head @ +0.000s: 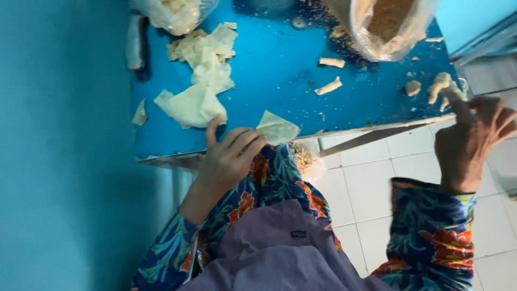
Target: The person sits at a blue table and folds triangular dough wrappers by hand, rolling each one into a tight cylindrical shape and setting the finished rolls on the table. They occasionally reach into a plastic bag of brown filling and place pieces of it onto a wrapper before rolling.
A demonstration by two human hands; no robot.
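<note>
We judge we are mid-wrapping: our left hand (229, 156) pinches a pale folded pastry wrapper (277, 128) at the blue table's (280, 75) near edge, while our right hand (474, 143), fingers curled, touches pale filling lumps (441, 86) at the right corner. Spare wrappers (202, 70), finished rolls (331, 75) and a crumb bag (388, 24) crowd the top.

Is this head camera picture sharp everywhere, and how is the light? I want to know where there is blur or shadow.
Head view: light is soft and even, with no hard glare on the blue table; the right hand at the frame edge is slightly smeared; the left hand and the folded wrapper it touches are fairly clear; the plastic bag at the top is cropped and softer; the left wall falls darker downward.
</note>
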